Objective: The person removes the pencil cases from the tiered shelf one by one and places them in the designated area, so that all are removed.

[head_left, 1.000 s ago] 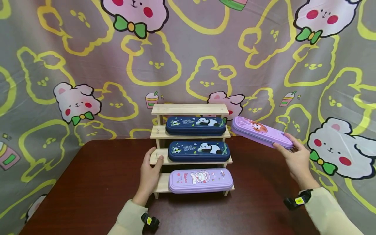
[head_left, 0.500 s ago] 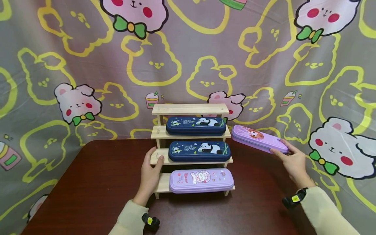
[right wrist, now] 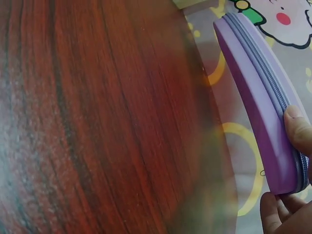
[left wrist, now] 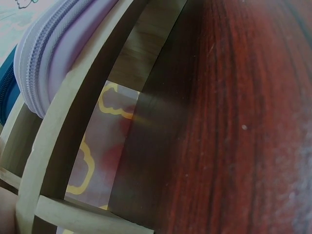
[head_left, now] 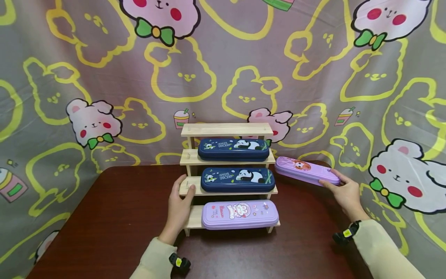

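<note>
A four-tier wooden rack stands on the table. Its second and third tiers from the top each bear a dark blue panda case, the upper one and the lower one. On the bottom tier lies a lilac case, also at the upper left of the left wrist view. My left hand grips the rack's left side at the third tier. My right hand pinches the right end of a purple case, tilted down to the right beside the rack; the right wrist view shows thumb and fingers on this case.
The dark red-brown table extends on both sides of the rack and in front of it. A curtain with cartoon rabbits and yellow outlines hangs behind. The rack's top tier bears nothing.
The purple case has come down and slightly left, with my right hand still holding its right end. It tilts less than before. My left hand has stayed on the rack.
</note>
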`<state>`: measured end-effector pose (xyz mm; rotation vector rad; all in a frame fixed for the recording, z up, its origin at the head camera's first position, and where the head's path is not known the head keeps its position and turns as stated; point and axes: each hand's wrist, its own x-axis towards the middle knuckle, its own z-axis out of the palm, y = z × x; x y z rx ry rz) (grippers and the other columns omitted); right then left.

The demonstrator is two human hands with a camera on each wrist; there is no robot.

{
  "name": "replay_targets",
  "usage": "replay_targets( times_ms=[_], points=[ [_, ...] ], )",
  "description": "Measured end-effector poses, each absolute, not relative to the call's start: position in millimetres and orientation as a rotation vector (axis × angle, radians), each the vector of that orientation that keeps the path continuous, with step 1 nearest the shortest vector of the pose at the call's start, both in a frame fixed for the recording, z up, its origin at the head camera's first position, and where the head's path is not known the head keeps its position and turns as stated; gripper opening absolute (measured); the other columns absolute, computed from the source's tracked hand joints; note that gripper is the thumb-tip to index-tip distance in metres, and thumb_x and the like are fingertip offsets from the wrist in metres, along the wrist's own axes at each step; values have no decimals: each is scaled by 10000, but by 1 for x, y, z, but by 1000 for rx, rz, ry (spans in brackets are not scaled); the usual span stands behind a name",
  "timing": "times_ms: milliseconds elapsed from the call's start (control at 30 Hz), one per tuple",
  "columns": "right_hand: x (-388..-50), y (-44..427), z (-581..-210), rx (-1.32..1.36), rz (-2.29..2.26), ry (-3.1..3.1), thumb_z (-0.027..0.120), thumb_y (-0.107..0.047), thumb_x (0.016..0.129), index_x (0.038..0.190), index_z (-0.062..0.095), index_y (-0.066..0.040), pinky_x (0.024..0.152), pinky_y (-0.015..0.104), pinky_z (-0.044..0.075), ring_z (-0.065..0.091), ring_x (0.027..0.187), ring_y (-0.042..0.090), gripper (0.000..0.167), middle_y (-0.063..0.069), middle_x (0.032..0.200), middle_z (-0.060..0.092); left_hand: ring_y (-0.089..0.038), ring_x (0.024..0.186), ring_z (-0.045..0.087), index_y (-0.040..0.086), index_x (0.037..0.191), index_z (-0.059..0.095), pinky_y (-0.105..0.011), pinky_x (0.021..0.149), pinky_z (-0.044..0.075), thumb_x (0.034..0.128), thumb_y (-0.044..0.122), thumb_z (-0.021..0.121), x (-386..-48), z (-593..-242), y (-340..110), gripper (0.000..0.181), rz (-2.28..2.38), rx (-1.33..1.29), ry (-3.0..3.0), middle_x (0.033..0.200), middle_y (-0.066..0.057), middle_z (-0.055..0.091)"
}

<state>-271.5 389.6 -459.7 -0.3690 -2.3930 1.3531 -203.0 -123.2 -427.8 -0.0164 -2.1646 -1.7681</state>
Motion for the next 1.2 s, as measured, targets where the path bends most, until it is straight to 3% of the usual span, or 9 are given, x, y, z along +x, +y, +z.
replay_targets(
  times_ms=[200,267,400,467,700,1000,1200],
  points=[
    [-272,391,-463,-390,1348,-2430,766,-415,843,1476,447,-126,994,249,429,432,1279,340,766,205,1493,409,-265,1375,348,58,1457,418,-467,1127,249,1007,152,579,-204,-429,-123,487,-1769,-19,-2165,1474,-183,434],
    [-273,392,-463,-389,1341,-2433,766,-411,847,1471,455,-116,990,230,423,430,1277,344,757,214,1490,410,-261,1373,349,59,1456,420,-459,1127,251,1007,153,581,-204,-429,-123,487,-1767,-16,-2165,1471,-177,438],
    [-276,395,-467,-381,1303,-2444,780,-397,842,1446,492,-99,832,98,391,445,1254,339,733,232,1464,434,-259,1367,357,55,1455,423,-449,1124,256,1004,150,585,-204,-429,-122,488,-1764,-10,-2166,1464,-174,446],
    [-277,396,-468,-370,1277,-2462,779,-395,846,1440,502,-99,849,141,397,446,1257,338,718,241,1458,437,-262,1366,358,51,1455,421,-452,1124,257,1005,148,584,-204,-429,-122,488,-1762,-8,-2167,1466,-175,444],
    [-280,401,-472,-315,1249,-2533,733,-332,903,1466,462,-75,1048,492,362,405,1303,388,676,296,1473,388,-261,1370,354,58,1458,418,-462,1123,256,1006,155,583,-205,-431,-123,491,-1750,-7,-2172,1471,-166,438],
    [-280,406,-479,-277,1304,-2597,681,-249,950,1475,404,12,1066,590,292,321,1341,488,648,376,1472,308,-260,1362,362,60,1459,417,-455,1120,265,1006,153,583,-204,-431,-121,492,-1750,4,-2180,1463,-157,445],
    [-284,410,-482,-265,1292,-2656,672,-305,953,1485,374,22,1050,614,302,325,1315,503,692,390,1470,291,-259,1375,345,72,1464,411,-478,1125,249,1007,176,585,-211,-441,-124,500,-1742,-9,-2181,1476,-137,434]
  ],
)
